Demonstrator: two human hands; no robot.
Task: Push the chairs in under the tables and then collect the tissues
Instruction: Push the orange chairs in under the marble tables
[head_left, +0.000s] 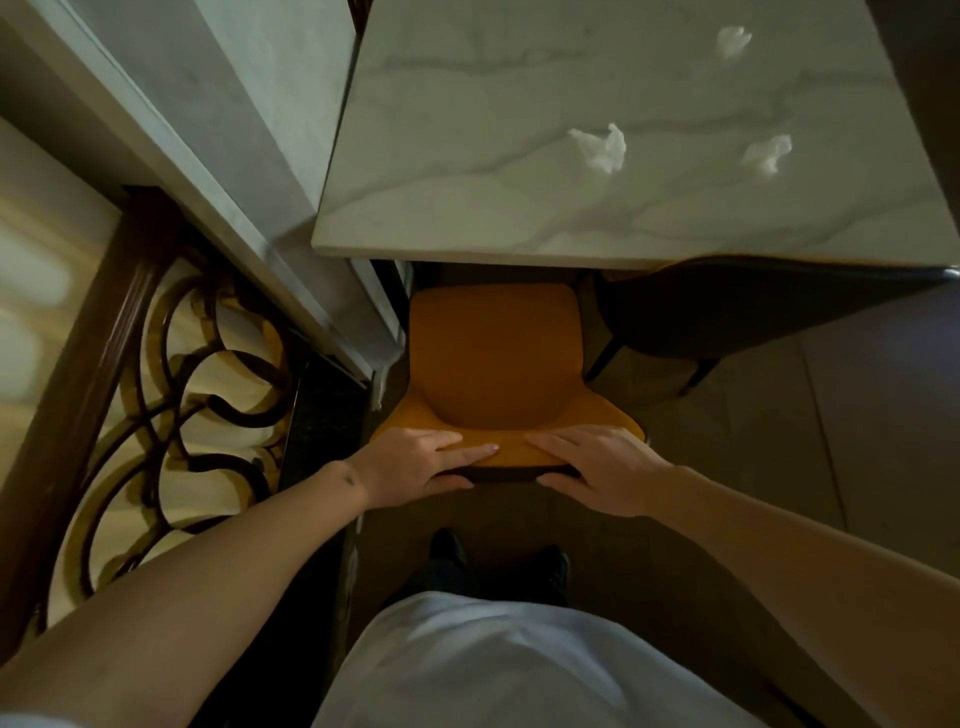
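Observation:
An orange chair (493, 353) stands in front of me, its seat partly under the marble table (467, 218). My left hand (421, 462) grips the top of the backrest on the left, fingers over the front and thumb behind. My right hand (597, 467) grips the same backrest on the right. Three crumpled white tissues lie on the table: one near the middle (602, 148), one to its right (768, 153), one at the far right back (733, 40).
A dark chair (727, 317) sits pushed in under the table's right side. A wall ledge (218, 171) and a wooden railing with curled metalwork (171, 364) run close along the left. Tiled floor (857, 415) lies to the right. My shoes (498, 561) are just behind the chair.

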